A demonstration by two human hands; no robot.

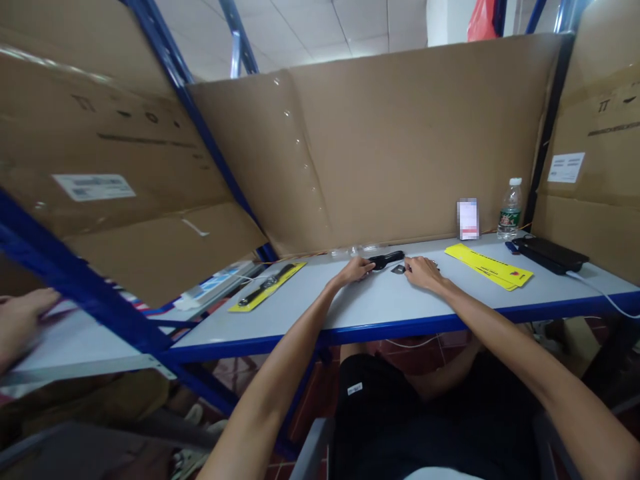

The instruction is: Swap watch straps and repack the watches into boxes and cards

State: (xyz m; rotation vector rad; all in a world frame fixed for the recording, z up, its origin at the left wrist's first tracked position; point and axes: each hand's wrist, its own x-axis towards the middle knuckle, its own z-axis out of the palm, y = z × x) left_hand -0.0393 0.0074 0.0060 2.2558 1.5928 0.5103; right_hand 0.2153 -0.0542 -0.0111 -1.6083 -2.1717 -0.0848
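Note:
My left hand (357, 269) is closed on one end of a black, long-handled tool (390, 259) lying on the white tabletop; its exact kind is too small to tell. My right hand (421, 272) rests just right of it, fingers curled down to the table. Beside those fingertips lies a small dark flat piece (399, 269); whatever the fingers pinch is hidden. To the left, a similar black tool sits on a yellow backing card (273, 287). More yellow cards (490, 265), overlapping, lie off to the right.
Clear plastic pieces (354, 251) lie along the back cardboard wall (400, 147). At back right stand a phone (468, 219) and a water bottle (510, 210), near a black case (550, 255) with a white cable. Another person's hand (25, 320) shows beyond the blue post at left.

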